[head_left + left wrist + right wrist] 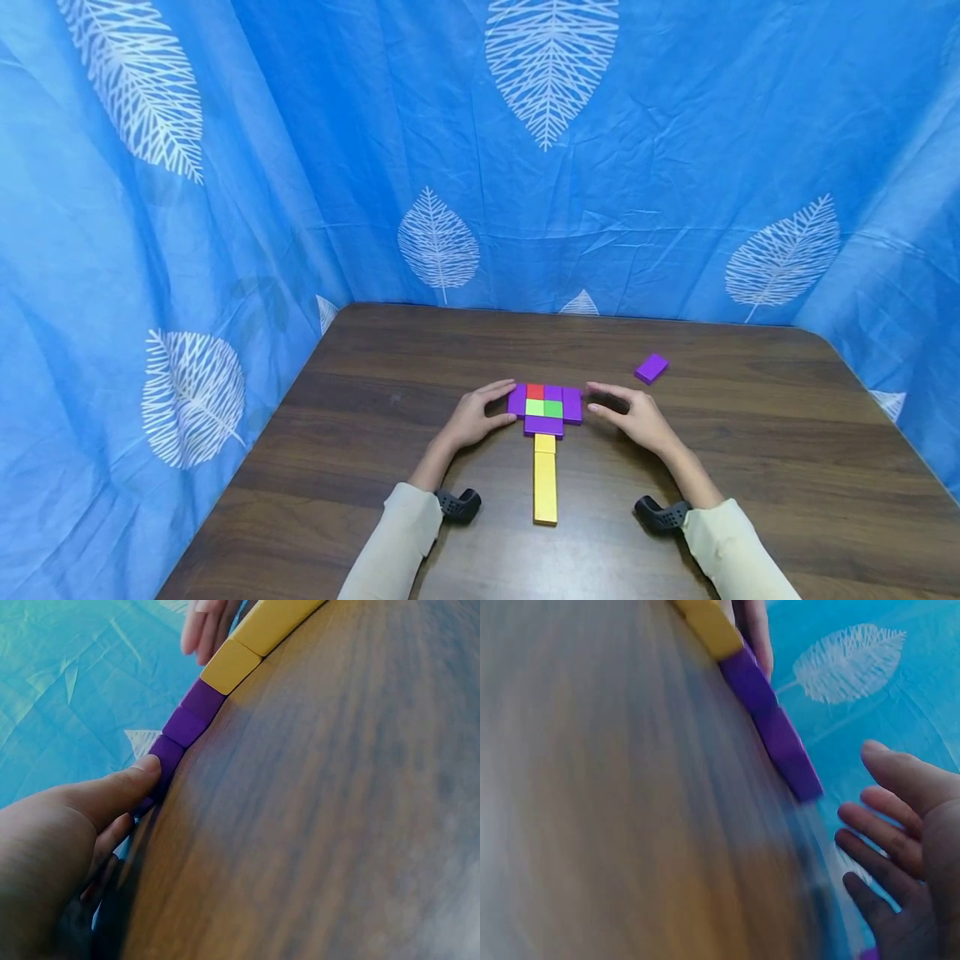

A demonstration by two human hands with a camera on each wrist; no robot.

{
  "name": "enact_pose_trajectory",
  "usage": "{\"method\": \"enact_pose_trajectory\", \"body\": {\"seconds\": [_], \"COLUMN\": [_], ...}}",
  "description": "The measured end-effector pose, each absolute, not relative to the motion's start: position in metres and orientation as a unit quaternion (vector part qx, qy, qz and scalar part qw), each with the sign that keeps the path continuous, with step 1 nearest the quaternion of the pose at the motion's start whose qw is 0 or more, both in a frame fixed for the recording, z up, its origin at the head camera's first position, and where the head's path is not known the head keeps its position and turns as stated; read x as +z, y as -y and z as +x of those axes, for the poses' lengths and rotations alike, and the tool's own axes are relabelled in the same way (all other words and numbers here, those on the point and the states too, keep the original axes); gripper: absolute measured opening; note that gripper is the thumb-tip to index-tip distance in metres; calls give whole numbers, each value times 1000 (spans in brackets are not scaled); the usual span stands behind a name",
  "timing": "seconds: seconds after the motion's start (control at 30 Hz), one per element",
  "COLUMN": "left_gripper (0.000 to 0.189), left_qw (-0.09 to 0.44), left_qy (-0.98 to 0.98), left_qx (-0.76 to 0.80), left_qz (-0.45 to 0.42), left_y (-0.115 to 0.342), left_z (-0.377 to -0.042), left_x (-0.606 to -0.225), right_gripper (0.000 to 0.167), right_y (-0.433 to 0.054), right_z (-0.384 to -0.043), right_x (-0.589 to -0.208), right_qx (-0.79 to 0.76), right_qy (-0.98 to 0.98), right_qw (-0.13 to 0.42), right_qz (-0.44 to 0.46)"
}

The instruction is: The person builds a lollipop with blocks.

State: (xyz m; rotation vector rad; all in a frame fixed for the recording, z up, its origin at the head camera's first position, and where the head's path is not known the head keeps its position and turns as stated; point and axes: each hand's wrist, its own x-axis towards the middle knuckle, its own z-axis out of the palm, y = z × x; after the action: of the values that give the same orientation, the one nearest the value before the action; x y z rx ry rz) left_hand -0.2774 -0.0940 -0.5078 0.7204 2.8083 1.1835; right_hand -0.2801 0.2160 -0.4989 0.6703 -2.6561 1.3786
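Note:
On the table lies a flat pattern of blocks. Its left end is a purple block (517, 400), pinched at its near and far ends by the thumb and fingers of my left hand (471, 417); in the left wrist view the thumb (146, 771) presses its near face. My right hand (643, 421) stands just right of the right purple block (572, 406), fingers spread and apart from it. Between these blocks sit a red (535, 392), a small purple (552, 392), a lime (535, 407) and a green block (553, 409). A purple block (543, 427) lies crosswise in front.
A short yellow block (545, 443) and a long yellow one (545, 487) run toward me from the pattern. One loose purple block (652, 368) lies farther back on the right. Behind the wooden table (420, 350) hangs a blue leaf-print curtain (337, 150).

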Motion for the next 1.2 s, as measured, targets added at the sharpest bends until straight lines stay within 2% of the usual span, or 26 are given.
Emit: {"method": "enact_pose_trajectory", "body": {"seconds": [0.27,0.5,0.6,0.87,1.2], "left_gripper": [54,54,54,53,53], "left_qw": [6,3,5,4,1], "left_qy": [-896,-898,-898,-898,-897], "left_qx": [377,376,375,373,376], "left_qz": [233,227,229,232,234], "left_y": [94,95,95,92,93], "left_z": [-276,-276,-276,-276,-277], "left_x": [-508,-508,-508,-508,-507], "right_gripper": [30,31,35,58,55], "right_y": [-254,-275,-283,-304,-313], "right_z": [-302,-328,-338,-347,-342], "right_x": [-484,-475,-476,-484,-494], "right_qx": [406,413,418,407,375], "right_qy": [884,877,876,890,913], "right_qw": [135,182,172,93,33], "right_qz": [189,166,171,184,159]}}
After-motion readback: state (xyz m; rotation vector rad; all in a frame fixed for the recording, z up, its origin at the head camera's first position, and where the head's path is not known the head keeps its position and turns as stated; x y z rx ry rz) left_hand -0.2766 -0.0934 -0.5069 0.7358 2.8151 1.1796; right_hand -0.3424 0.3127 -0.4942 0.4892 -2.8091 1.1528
